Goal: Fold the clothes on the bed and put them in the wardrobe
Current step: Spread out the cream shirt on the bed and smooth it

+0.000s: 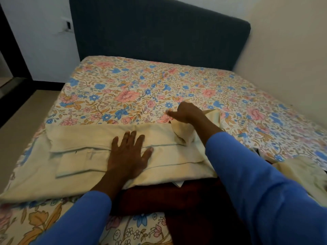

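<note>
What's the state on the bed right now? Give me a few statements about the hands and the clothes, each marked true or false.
1. The left hand lies flat, fingers spread, on the cream garment. True.
2. The right hand is empty. False: it grips a bunched, lifted part of the cream garment at its right end.
3. A dark red garment lies partly under the cream garment, on the near side. True.
4. The headboard is white. False: it is dark blue-grey.
</note>
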A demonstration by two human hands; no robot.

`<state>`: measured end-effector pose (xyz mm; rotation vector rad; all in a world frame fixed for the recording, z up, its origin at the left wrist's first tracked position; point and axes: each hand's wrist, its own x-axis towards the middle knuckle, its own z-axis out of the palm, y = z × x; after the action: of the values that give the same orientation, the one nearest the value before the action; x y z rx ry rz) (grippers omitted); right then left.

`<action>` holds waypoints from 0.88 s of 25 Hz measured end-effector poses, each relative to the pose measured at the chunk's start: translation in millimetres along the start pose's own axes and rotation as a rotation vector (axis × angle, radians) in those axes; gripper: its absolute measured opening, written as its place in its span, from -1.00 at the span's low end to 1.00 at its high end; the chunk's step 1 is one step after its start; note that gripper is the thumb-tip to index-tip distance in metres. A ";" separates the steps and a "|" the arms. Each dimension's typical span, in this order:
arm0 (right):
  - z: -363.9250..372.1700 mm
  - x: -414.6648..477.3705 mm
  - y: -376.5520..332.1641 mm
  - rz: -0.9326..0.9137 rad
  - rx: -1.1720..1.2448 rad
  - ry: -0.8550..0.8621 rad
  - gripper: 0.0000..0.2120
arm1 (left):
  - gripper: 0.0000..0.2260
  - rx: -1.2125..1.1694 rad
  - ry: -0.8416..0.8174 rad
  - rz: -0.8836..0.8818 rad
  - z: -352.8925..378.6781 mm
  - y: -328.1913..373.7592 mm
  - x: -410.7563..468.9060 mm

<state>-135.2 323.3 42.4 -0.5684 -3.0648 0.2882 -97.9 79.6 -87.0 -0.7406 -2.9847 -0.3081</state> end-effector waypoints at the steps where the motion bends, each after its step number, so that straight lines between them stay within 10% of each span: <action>1: 11.4 5.8 -6.4 0.022 -0.161 -0.101 -0.53 | -0.32 -0.007 0.004 -0.001 -0.4 0.0 -0.7; 4: 32.5 16.5 3.5 0.070 -0.233 -0.059 -0.68 | -0.31 -0.016 0.028 -0.005 1.8 0.0 -1.2; 15: -67.2 -96.4 48.2 0.591 1.309 1.097 -0.70 | -0.33 -0.032 0.019 -0.008 2.2 -2.9 0.6; 20: -30.5 -160.6 97.5 1.156 1.580 1.060 -0.56 | -0.34 -0.019 -0.031 -0.001 -2.1 -3.2 2.7; 22: -33.5 -174.6 105.5 1.035 1.702 1.037 -0.48 | -0.34 -0.012 -0.033 -0.007 -2.4 -3.4 2.0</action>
<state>66.8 363.7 60.0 -1.2595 -0.6870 1.5393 -101.2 77.1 -85.0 -0.7432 -3.0199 -0.3182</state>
